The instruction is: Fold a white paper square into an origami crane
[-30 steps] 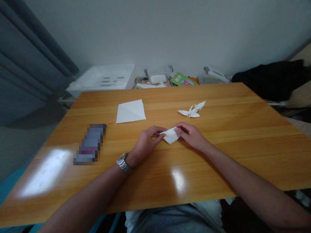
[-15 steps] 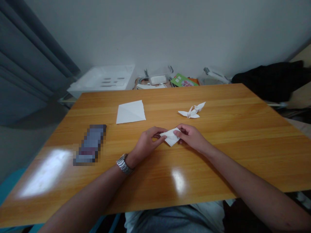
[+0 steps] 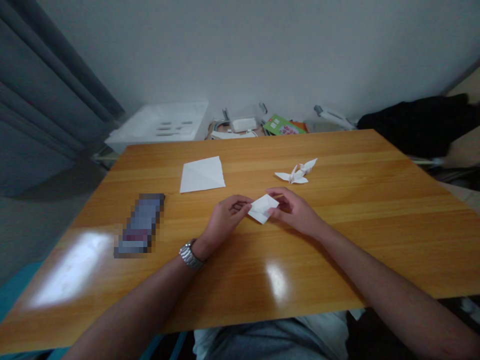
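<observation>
Between my two hands is a small folded white paper (image 3: 262, 208), shaped like a diamond and held just over the table. My left hand (image 3: 227, 216), with a metal watch on its wrist, pinches the paper's left corner between thumb and fingers. On the other side, my right hand (image 3: 294, 211) has its thumb on the lower right edge and its fingers behind the right side. Beyond the hands lie white folded paper cranes (image 3: 297, 173), close together. A white paper sheet (image 3: 203, 174) with a crease lies flat to the left of them.
A blurred-out phone (image 3: 140, 225) lies on the left of the wooden table (image 3: 337, 260). Past the far edge are a white foam tray (image 3: 161, 120), a green booklet (image 3: 283, 125) and dark cloth (image 3: 412, 122). A grey curtain hangs at the left.
The folded paper now shows more of its diamond face. My right fingers have shifted up along its far edge, and my left thumb has moved to the left corner.
</observation>
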Demonstrator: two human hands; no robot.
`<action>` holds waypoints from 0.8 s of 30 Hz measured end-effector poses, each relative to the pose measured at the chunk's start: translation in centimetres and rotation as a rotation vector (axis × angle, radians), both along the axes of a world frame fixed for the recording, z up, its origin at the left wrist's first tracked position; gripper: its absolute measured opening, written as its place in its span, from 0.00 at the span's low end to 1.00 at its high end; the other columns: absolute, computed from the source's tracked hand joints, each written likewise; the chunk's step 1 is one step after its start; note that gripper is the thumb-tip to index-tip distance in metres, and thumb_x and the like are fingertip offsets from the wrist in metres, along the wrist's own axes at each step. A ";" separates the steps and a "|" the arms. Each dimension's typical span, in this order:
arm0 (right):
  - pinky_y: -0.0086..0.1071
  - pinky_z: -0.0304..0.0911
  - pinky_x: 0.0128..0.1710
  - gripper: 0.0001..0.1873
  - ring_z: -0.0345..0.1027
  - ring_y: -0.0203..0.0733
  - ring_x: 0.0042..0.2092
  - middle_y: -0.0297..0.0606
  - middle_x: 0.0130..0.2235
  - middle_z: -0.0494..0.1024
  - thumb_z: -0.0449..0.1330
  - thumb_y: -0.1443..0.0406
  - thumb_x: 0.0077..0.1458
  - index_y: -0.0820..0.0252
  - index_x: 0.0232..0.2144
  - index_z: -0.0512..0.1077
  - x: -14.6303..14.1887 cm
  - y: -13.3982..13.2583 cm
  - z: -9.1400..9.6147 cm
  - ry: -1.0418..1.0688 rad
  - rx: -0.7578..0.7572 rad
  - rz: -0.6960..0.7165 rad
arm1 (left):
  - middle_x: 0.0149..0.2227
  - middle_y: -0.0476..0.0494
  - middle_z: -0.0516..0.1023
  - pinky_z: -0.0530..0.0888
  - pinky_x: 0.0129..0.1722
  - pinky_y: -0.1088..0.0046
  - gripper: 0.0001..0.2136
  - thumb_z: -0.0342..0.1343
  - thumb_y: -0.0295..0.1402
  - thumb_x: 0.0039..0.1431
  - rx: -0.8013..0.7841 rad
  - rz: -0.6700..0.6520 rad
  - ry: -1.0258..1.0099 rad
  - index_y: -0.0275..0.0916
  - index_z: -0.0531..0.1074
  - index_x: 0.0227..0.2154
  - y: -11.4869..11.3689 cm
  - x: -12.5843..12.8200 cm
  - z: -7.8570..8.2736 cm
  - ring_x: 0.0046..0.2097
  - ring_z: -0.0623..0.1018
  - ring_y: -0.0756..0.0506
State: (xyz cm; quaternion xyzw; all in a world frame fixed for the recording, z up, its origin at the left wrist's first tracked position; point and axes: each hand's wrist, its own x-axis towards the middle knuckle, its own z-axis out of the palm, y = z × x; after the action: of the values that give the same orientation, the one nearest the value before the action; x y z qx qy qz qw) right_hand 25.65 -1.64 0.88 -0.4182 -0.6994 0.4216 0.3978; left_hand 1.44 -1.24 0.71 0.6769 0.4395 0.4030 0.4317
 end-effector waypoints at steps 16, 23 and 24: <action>0.51 0.68 0.59 0.14 0.70 0.48 0.59 0.44 0.58 0.74 0.58 0.66 0.66 0.50 0.52 0.74 0.8 0.3 0.9 -0.299 0.506 0.087 | 0.37 0.42 0.84 0.80 0.38 0.72 0.10 0.62 0.38 0.62 -0.049 0.000 -0.052 0.36 0.78 0.40 0.0 0.2 0.0 0.37 0.82 0.47; 0.44 0.69 0.53 0.10 0.73 0.47 0.52 0.43 0.49 0.79 0.59 0.63 0.66 0.52 0.47 0.77 0.7 0.1 1.2 -0.258 0.474 0.069 | 0.37 0.43 0.83 0.78 0.37 0.74 0.12 0.56 0.40 0.67 0.022 -0.002 0.082 0.36 0.78 0.39 -0.4 0.2 0.7 0.37 0.82 0.47; 0.42 0.69 0.51 0.09 0.74 0.47 0.49 0.42 0.46 0.80 0.59 0.63 0.66 0.53 0.46 0.78 0.6 0.1 1.3 -0.258 0.458 0.063 | 0.38 0.43 0.83 0.78 0.38 0.74 0.12 0.55 0.40 0.68 0.038 0.008 0.103 0.36 0.78 0.39 -0.5 0.2 0.9 0.38 0.82 0.47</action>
State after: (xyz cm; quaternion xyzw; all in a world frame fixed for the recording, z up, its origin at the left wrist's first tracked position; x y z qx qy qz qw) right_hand 26.25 -1.56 2.21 -0.3454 -0.8343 0.2077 0.3762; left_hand 1.67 -1.72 1.59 0.7030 0.4561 0.3778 0.3937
